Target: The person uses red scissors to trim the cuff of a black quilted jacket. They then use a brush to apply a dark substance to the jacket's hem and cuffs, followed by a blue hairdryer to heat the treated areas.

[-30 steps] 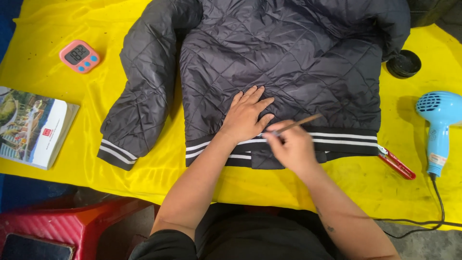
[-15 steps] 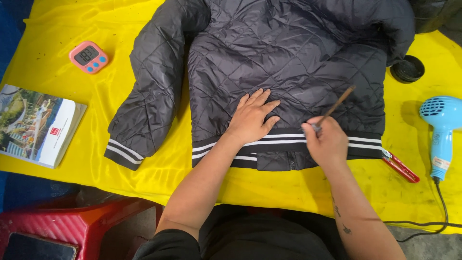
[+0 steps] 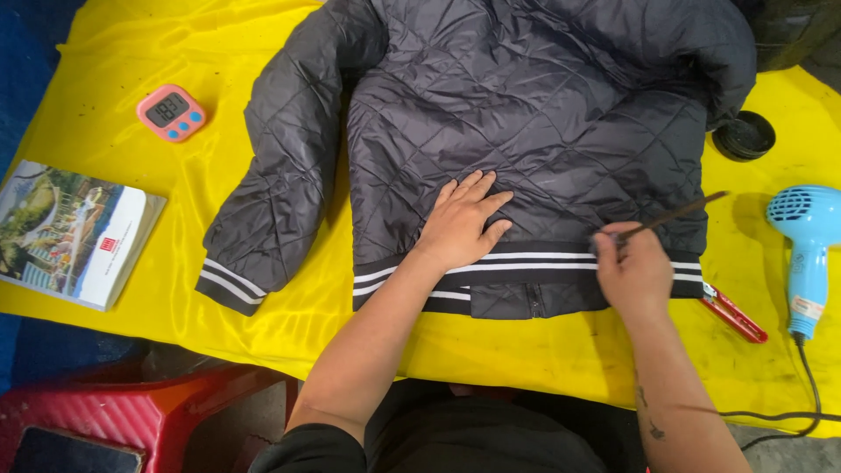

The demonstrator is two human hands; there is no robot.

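Observation:
A dark quilted jacket (image 3: 543, 114) with white-striped hem and cuff lies spread on a yellow cloth (image 3: 105, 52). My left hand (image 3: 462, 222) rests flat on the jacket just above the striped hem, fingers spread. My right hand (image 3: 632, 267) sits on the hem further right and pinches a thin brown stick-like tool (image 3: 679, 212), whose free end points up and to the right over the fabric.
A pink digital timer (image 3: 171, 112) and a book (image 3: 74, 232) lie at the left. A blue hair dryer (image 3: 808, 254) with its cord, a red-handled tool (image 3: 734, 315) and a round black lid (image 3: 743, 136) are at the right. A red stool (image 3: 149, 420) stands below the table.
My right hand has slid rightward along the jacket hem with the thin tool. My left hand has stayed pressed on the jacket.

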